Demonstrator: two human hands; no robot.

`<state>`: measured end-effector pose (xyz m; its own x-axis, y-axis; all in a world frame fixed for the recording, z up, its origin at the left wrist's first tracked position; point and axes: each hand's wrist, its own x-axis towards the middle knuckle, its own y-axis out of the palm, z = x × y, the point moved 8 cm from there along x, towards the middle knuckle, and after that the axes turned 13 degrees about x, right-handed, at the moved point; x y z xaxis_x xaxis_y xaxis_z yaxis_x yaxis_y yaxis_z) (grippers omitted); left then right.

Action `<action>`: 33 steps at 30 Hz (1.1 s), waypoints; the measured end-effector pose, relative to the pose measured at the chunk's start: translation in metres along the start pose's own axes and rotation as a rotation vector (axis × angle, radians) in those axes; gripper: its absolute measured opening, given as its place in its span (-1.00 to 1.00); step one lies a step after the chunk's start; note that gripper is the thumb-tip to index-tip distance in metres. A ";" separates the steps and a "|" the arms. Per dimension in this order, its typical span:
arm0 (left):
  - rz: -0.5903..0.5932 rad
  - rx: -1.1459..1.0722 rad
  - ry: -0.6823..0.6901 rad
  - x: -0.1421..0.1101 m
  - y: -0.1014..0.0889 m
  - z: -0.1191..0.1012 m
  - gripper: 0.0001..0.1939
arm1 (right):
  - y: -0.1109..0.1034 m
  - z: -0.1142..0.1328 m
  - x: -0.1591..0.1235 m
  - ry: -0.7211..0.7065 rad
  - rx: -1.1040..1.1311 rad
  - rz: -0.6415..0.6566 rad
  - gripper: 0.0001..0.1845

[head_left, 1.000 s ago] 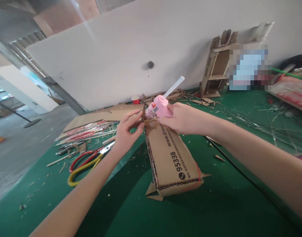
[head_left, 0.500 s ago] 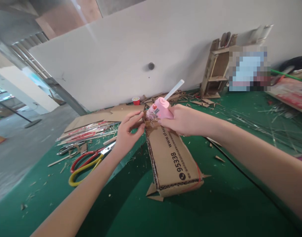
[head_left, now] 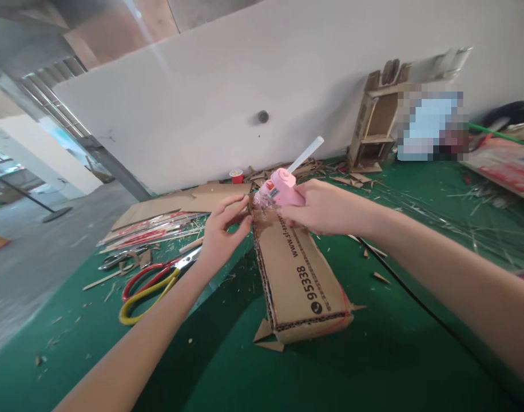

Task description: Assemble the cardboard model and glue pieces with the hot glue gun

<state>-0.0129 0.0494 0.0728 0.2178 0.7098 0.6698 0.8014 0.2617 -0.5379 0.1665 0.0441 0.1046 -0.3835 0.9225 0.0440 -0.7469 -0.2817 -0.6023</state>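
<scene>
A long cardboard box (head_left: 294,269) with printed text lies on the green table, one end toward me. My right hand (head_left: 316,206) is closed around the handle of a pink hot glue gun (head_left: 283,186), and a clear glue stick (head_left: 305,154) juts from its back. The gun's nozzle points left and down at the box's far end, where clear strands of glue show. At that end's left corner, my left hand (head_left: 225,229) pinches a small upright piece of cardboard (head_left: 251,205) between thumb and fingers. The gun and fingers partly hide this piece.
Red-and-yellow-handled scissors (head_left: 153,286) lie left of the box, near thin sticks and plastic wrappers (head_left: 146,232). A flat cardboard sheet (head_left: 180,200), a red cup (head_left: 235,176) and scraps lie farther back. A cardboard shelf (head_left: 373,126) stands by the wall; a black cord (head_left: 416,300) runs at right.
The glue gun and my right hand have shifted very slightly to the right. My left hand stays at the box's far corner, and the view has tilted a little.
</scene>
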 end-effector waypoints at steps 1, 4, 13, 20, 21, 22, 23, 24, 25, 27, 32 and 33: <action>0.004 -0.003 -0.001 0.000 0.000 -0.001 -0.62 | 0.001 0.001 0.001 -0.019 -0.017 -0.003 -0.69; 0.023 -0.049 -0.048 -0.001 0.003 0.001 -0.59 | -0.001 0.005 0.000 -0.071 -0.052 -0.026 -0.70; 0.116 -0.241 -0.375 -0.002 0.015 0.028 -0.45 | -0.010 0.014 -0.007 -0.108 -0.003 -0.057 -0.65; 0.158 -0.211 -0.378 0.000 0.014 0.026 -0.51 | -0.010 0.011 -0.005 -0.120 0.041 -0.070 -0.67; 0.159 -0.201 -0.373 0.000 0.014 0.026 -0.50 | -0.010 0.011 -0.005 -0.124 0.045 -0.069 -0.68; 0.159 -0.193 -0.369 0.000 0.014 0.026 -0.50 | -0.010 0.012 -0.005 -0.126 0.048 -0.069 -0.69; 0.158 -0.185 -0.368 0.000 0.014 0.027 -0.50 | -0.010 0.012 -0.005 -0.126 0.050 -0.069 -0.70; 0.158 -0.177 -0.368 0.000 0.014 0.027 -0.50 | -0.010 0.013 -0.006 -0.125 0.049 -0.068 -0.71; 0.159 -0.172 -0.369 0.000 0.014 0.028 -0.50 | -0.010 0.013 -0.006 -0.121 0.046 -0.066 -0.72; 0.164 -0.168 -0.365 0.000 0.015 0.028 -0.50 | -0.009 0.012 -0.006 -0.104 0.039 -0.052 -0.70; 0.158 -0.153 -0.349 0.001 0.014 0.026 -0.50 | -0.001 0.001 -0.003 -0.050 0.003 0.014 -0.65; 0.155 -0.146 -0.348 0.001 0.013 0.026 -0.50 | 0.001 0.000 -0.002 -0.047 0.006 0.028 -0.66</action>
<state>-0.0161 0.0703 0.0531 0.1612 0.9191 0.3595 0.8501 0.0557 -0.5237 0.1667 0.0420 0.1036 -0.4294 0.9008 0.0652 -0.7385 -0.3087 -0.5994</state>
